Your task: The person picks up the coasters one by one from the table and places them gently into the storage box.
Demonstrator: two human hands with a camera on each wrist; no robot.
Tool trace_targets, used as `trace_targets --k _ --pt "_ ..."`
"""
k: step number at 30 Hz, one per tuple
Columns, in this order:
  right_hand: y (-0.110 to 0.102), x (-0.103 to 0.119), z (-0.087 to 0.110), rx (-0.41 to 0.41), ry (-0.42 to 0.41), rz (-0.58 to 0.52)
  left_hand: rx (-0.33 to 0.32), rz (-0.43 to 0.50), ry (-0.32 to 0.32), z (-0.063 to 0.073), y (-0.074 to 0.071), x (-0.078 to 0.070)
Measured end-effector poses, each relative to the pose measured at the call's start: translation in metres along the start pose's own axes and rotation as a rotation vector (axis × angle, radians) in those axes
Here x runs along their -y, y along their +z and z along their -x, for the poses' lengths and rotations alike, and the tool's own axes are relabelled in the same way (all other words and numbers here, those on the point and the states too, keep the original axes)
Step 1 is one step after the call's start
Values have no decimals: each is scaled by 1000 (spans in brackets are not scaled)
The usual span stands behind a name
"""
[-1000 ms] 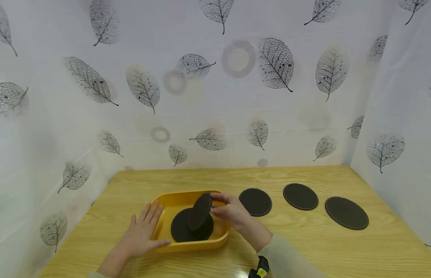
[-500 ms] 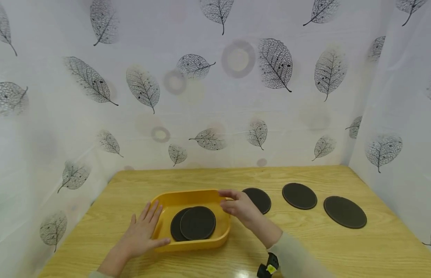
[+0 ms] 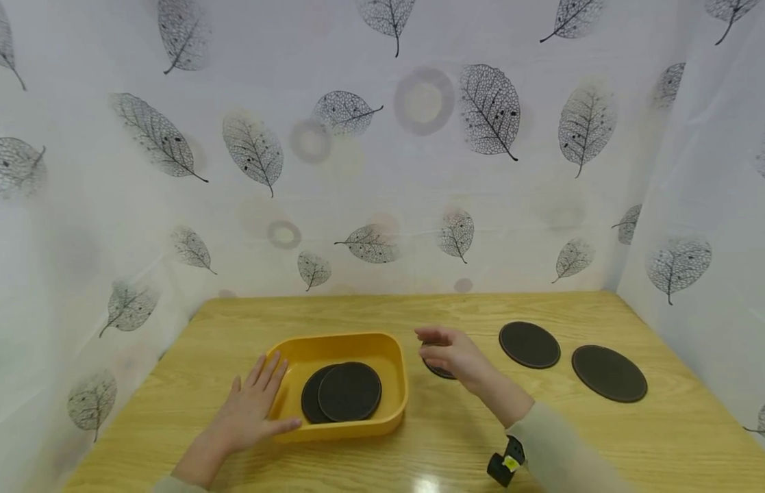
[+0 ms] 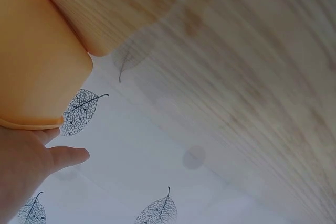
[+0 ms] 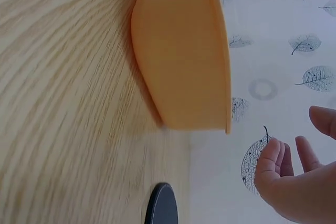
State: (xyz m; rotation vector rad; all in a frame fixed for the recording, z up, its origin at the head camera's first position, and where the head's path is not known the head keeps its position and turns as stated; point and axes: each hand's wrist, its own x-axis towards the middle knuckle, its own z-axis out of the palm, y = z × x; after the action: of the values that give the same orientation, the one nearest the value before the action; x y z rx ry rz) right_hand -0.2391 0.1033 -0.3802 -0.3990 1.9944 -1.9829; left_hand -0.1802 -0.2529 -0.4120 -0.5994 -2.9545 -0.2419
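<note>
My left hand (image 3: 249,407) rests with spread, straight fingers on the left rim of a yellow-orange plastic tray (image 3: 391,418); the left wrist view shows the fingers at the tray's edge. Inside the tray lie two round black coasters: one on top (image 3: 351,392), overlapping the lower coaster (image 3: 311,397) to its left. My right hand (image 3: 459,356) hovers to the right of the tray with loosely bent fingers and holds nothing. It partly covers a third black coaster (image 3: 440,370) on the table. In the right wrist view the hand (image 5: 302,177) is apart from the tray (image 5: 184,51).
Two more black coasters, one (image 3: 529,344) and another farther right (image 3: 609,373), lie flat on the wooden table (image 3: 333,311). White cloth with a leaf print (image 3: 370,171) stands behind the table and along both sides. A black wrist device (image 3: 507,462) is on the right wrist.
My right hand let go of the tilted coaster, which dropped flat onto the other in the tray. The hand then moved right, over the nearest table coaster. The left hand stayed in place.
</note>
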Motion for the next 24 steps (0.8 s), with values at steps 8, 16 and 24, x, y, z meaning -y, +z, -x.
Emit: trace_targets --k 8,16,24 --pt "-22 -5 -2 -76 -40 123 2 -3 0 0 -1 1" --pt "-46 -10 -9 -137 -20 237 10 11 -7 0 -2 0" --pt "-56 -16 -15 -156 23 337 19 14 -12 -1 -2 -1"
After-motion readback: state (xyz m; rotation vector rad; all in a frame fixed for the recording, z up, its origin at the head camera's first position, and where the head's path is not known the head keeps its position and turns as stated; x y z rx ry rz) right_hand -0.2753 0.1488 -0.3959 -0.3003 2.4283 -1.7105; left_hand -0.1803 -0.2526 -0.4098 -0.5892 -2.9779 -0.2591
